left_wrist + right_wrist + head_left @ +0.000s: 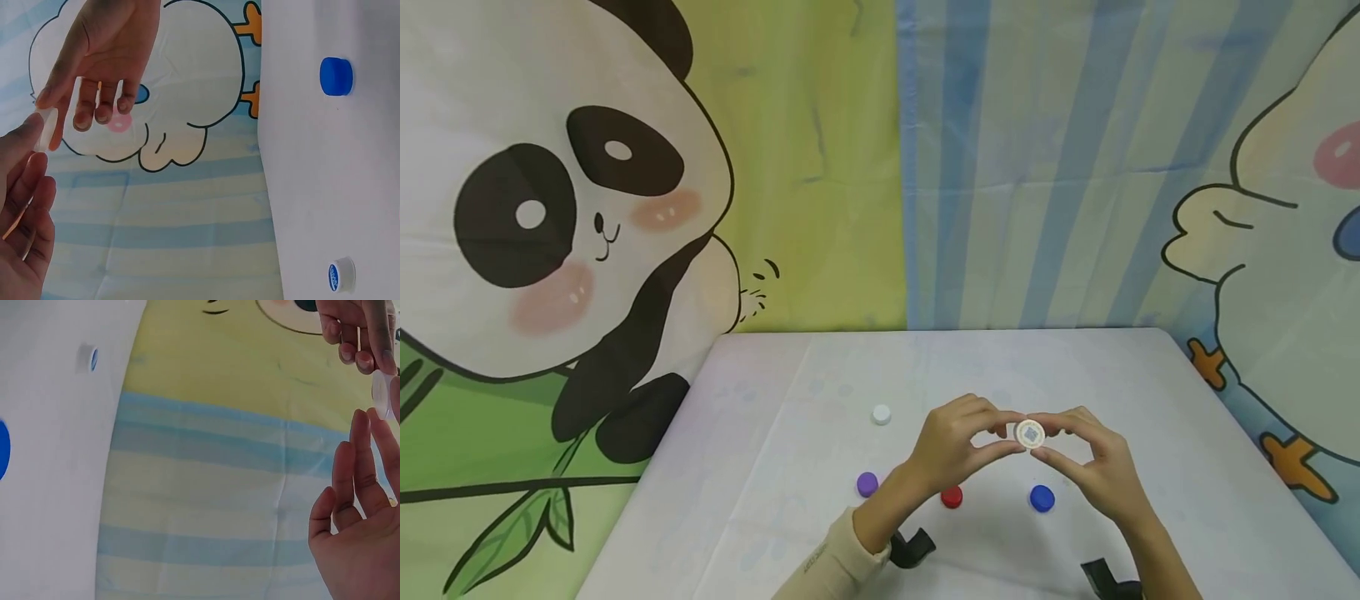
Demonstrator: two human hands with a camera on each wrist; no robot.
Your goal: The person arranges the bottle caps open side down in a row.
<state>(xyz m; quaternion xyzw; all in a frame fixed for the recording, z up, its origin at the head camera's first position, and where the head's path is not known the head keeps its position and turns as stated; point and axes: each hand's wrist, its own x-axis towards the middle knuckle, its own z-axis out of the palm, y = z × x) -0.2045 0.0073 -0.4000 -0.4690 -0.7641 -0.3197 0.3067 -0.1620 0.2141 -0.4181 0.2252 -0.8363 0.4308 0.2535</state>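
Above the white table, my left hand (958, 442) and right hand (1093, 458) pinch one round white bottle cap (1029, 434) from opposite sides, each between thumb and index finger. A greyish mark shows in the middle of the cap's face in the head view. In the left wrist view the same cap (46, 131) is seen nearly edge-on between the fingertips. The right wrist view shows this cap (380, 395) at the right edge, whitish and partly see-through, with the right hand (362, 550) below it. The other fingers of the right hand are loosely extended.
On the table (790, 517) lie a white cap (881, 414), a purple cap (867, 484), a red cap (952, 497) and a blue cap (1042, 498). The left forearm passes close to the purple and red caps. Cartoon-printed curtains (820, 167) stand behind and beside the table.
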